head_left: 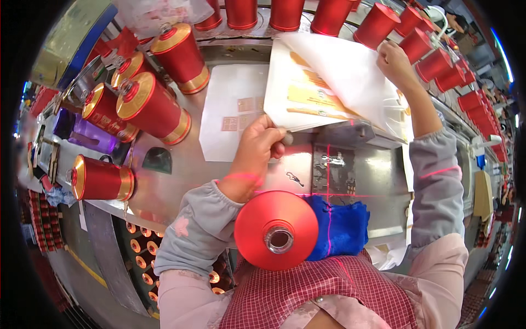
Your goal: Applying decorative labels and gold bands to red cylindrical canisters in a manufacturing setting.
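Observation:
My left hand (256,151) pinches the lower left edge of a stack of white label sheets with gold shapes (298,96) on the metal worktable (361,181). My right hand (395,63) lifts the top translucent white sheet (342,66) by its far right corner, peeling it up and back. A red round can with a hole in its end (276,229) rests against my checked apron, just below my left wrist. A blue cloth (339,227) lies beside that can.
Red cans with gold rims (150,107) lie at the left, one (101,178) near the table edge. Another white sheet (233,109) lies flat left of the stack. A row of plain red cans (378,24) lines the back and right. Red laser lines cross the table.

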The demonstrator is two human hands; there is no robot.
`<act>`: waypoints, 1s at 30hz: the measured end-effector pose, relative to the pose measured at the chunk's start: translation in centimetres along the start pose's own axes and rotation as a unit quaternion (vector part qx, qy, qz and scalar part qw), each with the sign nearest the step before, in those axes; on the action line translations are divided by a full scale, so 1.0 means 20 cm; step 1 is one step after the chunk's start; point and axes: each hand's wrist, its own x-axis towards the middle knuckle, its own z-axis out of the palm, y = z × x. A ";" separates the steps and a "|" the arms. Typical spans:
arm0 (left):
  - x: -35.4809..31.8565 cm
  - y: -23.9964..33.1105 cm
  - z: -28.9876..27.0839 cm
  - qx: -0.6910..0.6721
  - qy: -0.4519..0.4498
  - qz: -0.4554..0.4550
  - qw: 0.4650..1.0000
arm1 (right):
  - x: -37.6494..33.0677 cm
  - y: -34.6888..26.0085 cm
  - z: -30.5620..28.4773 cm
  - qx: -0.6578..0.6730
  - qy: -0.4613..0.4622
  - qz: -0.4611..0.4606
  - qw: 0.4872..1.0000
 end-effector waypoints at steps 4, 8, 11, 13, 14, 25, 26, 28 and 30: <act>0.00 0.01 -0.01 0.004 0.011 -0.025 1.000 | -0.18 0.02 0.01 -0.199 -0.095 0.127 0.967; 0.00 0.01 -0.02 0.006 0.001 -0.027 1.000 | -0.14 -0.39 0.01 0.105 -0.105 0.046 0.988; -0.02 0.03 -0.05 0.029 -0.008 -0.052 0.998 | -0.10 -0.51 0.08 -0.013 -0.246 0.050 0.968; -0.06 0.05 -0.06 0.043 -0.003 -0.069 0.997 | -0.07 -0.45 0.06 -0.007 -0.258 0.034 0.966; -0.09 0.07 -0.07 0.056 0.030 -0.058 0.996 | -0.07 -0.43 0.05 -0.001 -0.270 0.015 0.963; -0.50 0.07 -0.20 -0.007 0.156 0.134 0.979 | -0.49 0.31 -0.43 0.617 0.083 0.258 0.739; -0.52 0.05 -0.19 -0.005 0.141 0.126 0.982 | -0.64 0.42 -0.50 0.660 0.115 0.215 0.711; -0.57 0.00 -0.20 0.049 0.178 0.175 0.967 | -0.92 0.46 -0.63 0.670 0.222 0.276 0.652; -0.64 -0.02 -0.22 0.040 0.109 0.172 0.978 | -1.27 0.45 -0.79 0.689 0.237 0.288 0.622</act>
